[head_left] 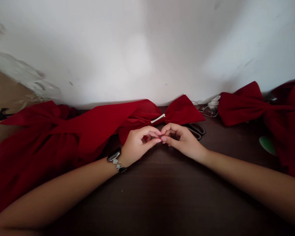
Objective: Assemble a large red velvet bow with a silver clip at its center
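My left hand point(139, 142) and my right hand point(180, 139) meet fingertip to fingertip on the dark table, both with fingers curled in a pinch. What they pinch is too small to make out. Just beyond them lies a large red fabric bow point(147, 116) with a silver hair clip point(158, 118) at its pinched centre. A watch with a beaded band point(116, 159) is on my left wrist.
Scissors point(196, 129) lie behind my right hand, eyeglasses point(207, 110) near the wall. More red bows lie at the left point(39, 131) and the right point(260, 105). A green object point(267, 144) lies at right on the dark wooden table point(162, 196). A white wall rises behind.
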Tool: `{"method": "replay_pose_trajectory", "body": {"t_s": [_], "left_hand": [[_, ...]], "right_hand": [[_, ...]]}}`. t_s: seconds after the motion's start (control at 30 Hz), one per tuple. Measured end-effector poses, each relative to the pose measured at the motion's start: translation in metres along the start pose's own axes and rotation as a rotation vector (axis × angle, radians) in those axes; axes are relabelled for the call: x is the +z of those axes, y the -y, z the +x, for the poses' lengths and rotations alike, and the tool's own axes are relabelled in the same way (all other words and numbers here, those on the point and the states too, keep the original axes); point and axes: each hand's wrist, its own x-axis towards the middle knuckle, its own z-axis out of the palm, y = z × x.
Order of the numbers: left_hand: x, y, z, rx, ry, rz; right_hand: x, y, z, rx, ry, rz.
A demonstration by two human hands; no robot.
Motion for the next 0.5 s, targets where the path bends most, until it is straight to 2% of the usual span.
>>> {"method": "replay_pose_trajectory", "body": {"t_s": [0.27,0.5], "left_hand": [[-0.001,0.007,0.022,0.05,0.024,-0.014],[-0.005,0.015,0.039,-0.002,-0.003,0.019]], "right_hand": [[-0.009,-0.007,0.016,0.079,-0.04,0.235],[-0.017,-0.01,0.037,0.058,-0.031,0.216]]}}
